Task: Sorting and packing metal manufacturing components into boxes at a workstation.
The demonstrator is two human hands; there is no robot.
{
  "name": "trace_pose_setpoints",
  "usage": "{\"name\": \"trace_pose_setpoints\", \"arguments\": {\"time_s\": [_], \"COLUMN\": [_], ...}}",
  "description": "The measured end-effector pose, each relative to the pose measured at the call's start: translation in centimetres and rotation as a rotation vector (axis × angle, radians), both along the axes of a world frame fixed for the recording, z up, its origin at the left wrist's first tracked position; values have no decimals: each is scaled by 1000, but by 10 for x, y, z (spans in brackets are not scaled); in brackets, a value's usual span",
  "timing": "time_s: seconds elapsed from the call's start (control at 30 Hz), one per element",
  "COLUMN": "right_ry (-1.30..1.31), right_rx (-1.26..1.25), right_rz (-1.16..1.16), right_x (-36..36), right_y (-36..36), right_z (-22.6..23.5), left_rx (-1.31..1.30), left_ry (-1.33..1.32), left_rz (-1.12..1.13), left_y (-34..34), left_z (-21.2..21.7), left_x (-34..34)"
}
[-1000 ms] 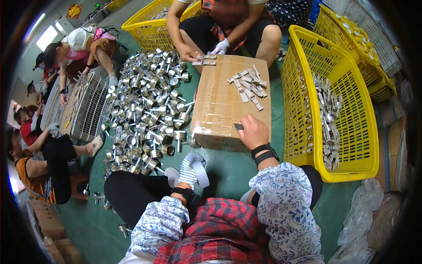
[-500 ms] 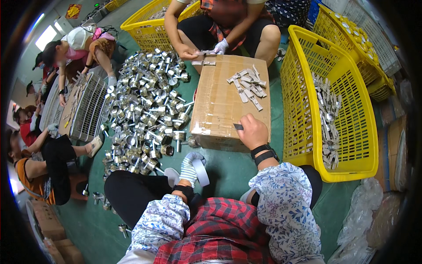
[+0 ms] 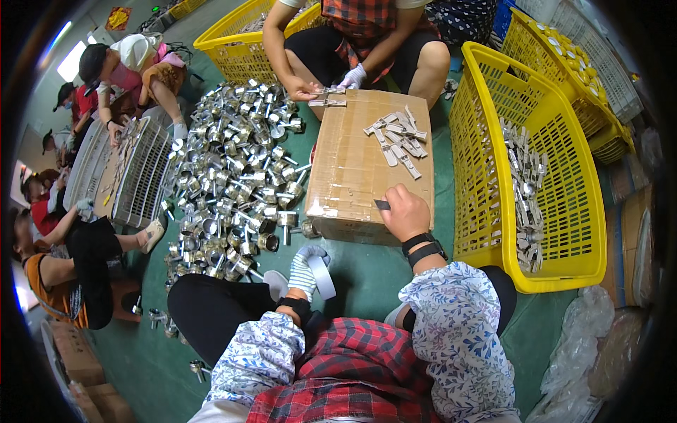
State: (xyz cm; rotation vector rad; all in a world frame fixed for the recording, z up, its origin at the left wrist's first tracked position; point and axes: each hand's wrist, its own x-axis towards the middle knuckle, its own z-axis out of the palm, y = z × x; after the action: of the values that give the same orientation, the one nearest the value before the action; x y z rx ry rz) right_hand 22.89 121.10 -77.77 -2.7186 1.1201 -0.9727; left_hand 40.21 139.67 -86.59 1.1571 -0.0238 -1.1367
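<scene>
head view: right hand (image 3: 405, 213) pinches a small dark metal piece (image 3: 381, 204) on the brown cardboard box (image 3: 352, 169); gloved left hand (image 3: 303, 271) closed around a white tape roll (image 3: 323, 271). taping seems under way.

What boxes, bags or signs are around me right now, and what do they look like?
Cardboard box: centre floor, brown, taped, flat metal parts on top.
Wall sign: top left, red and yellow.
Cardboard boxes: bottom left, brown, stacked.
Plastic bags: bottom right, clear, crumpled.

Head cam looks steeply down, close over lap (one fisheye view).
</scene>
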Motion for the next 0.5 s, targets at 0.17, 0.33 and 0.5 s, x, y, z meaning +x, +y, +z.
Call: {"name": "trace_pose_setpoints", "arguments": {"time_s": [0.17,0.33,0.5], "right_ry": [2,14,17], "right_rx": [10,15,7], "right_rz": [2,1,-5], "right_x": [0,0,1], "right_y": [0,0,1], "right_z": [0,1,0], "left_rx": [-2,-7,-27], "left_ry": [16,42,23], "left_rz": [5,55,65], "left_y": [0,0,2], "left_z": [-2,-4,-1], "left_x": [1,0,-1]}}
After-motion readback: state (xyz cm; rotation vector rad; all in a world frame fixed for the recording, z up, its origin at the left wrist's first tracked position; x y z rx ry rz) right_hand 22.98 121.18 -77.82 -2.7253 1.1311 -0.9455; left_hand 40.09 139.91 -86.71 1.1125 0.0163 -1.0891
